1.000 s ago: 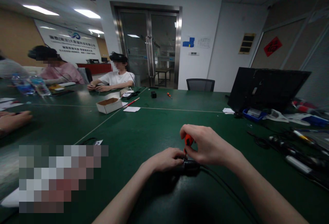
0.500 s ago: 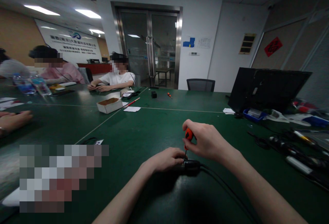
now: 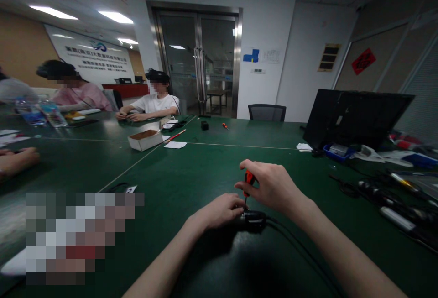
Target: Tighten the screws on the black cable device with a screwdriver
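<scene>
In the head view, the black device (image 3: 256, 221) lies on the counter (image 3: 191, 172), its cord (image 3: 301, 245) trailing rightward. Left of the device, the left hand (image 3: 222, 211) grips its end; above it, the right hand (image 3: 272, 181) holds a screwdriver (image 3: 249, 178), shaft down.

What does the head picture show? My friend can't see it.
The right hand holds an orange screwdriver, tip down, at a black corded device; the left hand rests at the device's end. On the green table stand a white box and a monitor; people sit beyond.

Green table (image 3: 205, 165) with white box (image 3: 145, 141), paper (image 3: 175, 145), orange screwdriver (image 3: 225, 126)
</scene>
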A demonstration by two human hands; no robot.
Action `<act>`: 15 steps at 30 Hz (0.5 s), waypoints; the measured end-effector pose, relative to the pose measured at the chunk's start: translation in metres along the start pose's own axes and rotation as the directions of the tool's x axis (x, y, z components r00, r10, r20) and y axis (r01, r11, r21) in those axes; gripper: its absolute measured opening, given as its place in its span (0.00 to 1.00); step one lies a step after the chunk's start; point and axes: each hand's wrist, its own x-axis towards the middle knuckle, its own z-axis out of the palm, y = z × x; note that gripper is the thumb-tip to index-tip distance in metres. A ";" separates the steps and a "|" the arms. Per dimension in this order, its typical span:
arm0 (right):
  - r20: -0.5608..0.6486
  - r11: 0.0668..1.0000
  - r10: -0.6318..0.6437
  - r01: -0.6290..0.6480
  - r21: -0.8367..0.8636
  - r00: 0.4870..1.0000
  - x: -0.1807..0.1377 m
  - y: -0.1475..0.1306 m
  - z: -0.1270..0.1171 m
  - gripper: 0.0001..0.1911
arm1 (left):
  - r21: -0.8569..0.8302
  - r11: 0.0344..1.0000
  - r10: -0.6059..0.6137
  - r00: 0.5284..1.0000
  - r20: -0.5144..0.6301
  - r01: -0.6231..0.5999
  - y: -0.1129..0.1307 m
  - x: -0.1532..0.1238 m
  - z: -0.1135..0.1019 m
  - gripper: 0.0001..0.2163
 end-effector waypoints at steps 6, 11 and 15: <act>-0.029 0.985 0.036 -0.030 0.172 0.999 0.003 0.005 0.003 0.17 | 0.008 1.000 -0.016 1.000 -0.009 0.016 0.001 -0.002 -0.001 0.12; 0.003 0.949 0.062 -0.060 0.311 0.998 0.006 0.012 0.003 0.17 | 0.027 0.998 -0.062 0.998 -0.004 0.063 0.003 -0.002 -0.003 0.13; 0.003 0.945 0.105 -0.101 0.310 0.994 0.008 0.015 0.007 0.16 | 0.050 0.996 -0.067 0.998 -0.005 0.067 0.003 -0.003 -0.003 0.14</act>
